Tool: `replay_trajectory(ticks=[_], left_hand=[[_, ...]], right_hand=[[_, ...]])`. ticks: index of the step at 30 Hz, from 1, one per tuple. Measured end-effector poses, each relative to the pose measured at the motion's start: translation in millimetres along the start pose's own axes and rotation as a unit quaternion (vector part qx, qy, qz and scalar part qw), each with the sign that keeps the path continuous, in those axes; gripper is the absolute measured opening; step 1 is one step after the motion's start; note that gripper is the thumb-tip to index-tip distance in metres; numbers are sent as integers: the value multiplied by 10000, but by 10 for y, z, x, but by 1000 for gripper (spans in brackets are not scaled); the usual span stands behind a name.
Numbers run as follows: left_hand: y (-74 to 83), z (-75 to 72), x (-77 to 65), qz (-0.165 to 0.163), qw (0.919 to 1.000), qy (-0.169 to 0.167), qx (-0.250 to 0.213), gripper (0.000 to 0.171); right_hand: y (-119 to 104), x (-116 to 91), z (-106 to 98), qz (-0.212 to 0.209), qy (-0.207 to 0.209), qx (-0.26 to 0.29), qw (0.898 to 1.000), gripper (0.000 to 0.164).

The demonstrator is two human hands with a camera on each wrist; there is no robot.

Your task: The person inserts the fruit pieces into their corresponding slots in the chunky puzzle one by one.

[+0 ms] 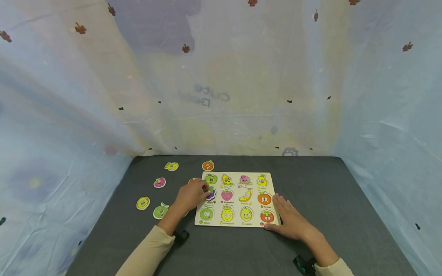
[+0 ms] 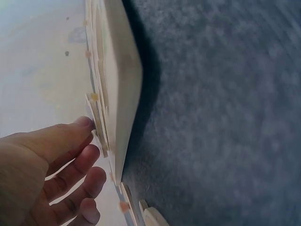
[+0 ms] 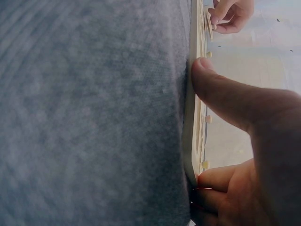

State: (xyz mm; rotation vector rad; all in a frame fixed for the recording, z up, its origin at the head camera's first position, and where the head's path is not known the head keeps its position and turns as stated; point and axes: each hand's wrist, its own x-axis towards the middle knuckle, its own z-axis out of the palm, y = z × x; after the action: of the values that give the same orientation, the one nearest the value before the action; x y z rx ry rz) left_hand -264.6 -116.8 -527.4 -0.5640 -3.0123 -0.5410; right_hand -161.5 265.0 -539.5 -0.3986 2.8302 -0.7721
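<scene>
A pale wooden fruit puzzle board lies flat on the dark table, printed with rows of smiling fruit. My left hand is over its left side, thumb and fingertips pinching a purple grape piece. From the left wrist view, this piece appears edge-on, slightly tilted against the board's top face. My right hand rests at the near right corner. Its thumb presses the near edge while the extended fingers lie along the right side. Knobbed pieces such as the peach and pear show in the top row.
Left of the board lie several loose pieces: a green one, a round yellow one, a pink-purple one and another yellow one. An orange piece sits just behind the board. A patterned curtain surrounds the table.
</scene>
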Motion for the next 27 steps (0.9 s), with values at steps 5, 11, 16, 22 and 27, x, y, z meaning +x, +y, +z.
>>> replay_trajectory(ticks=[5, 11, 16, 22, 27], left_hand=[[37, -5, -4, 5, 10000, -55, 11, 15], [32, 23, 14, 50, 9999, -91, 118, 16], [25, 33, 25, 61, 9999, -106, 118, 16], [30, 30, 23, 30, 9998, -131, 158, 16], [46, 20, 13, 14, 9997, -114, 197, 16]], right_hand=[[17, 9, 12, 21, -24, -3, 10000, 123], [27, 7, 3, -11, 14, 10, 10000, 123], [7, 1, -1, 7, 3, -3, 10000, 123], [-23, -18, -21, -18, 21, 2, 10000, 123], [-26, -22, -23, -36, 26, -20, 10000, 123]])
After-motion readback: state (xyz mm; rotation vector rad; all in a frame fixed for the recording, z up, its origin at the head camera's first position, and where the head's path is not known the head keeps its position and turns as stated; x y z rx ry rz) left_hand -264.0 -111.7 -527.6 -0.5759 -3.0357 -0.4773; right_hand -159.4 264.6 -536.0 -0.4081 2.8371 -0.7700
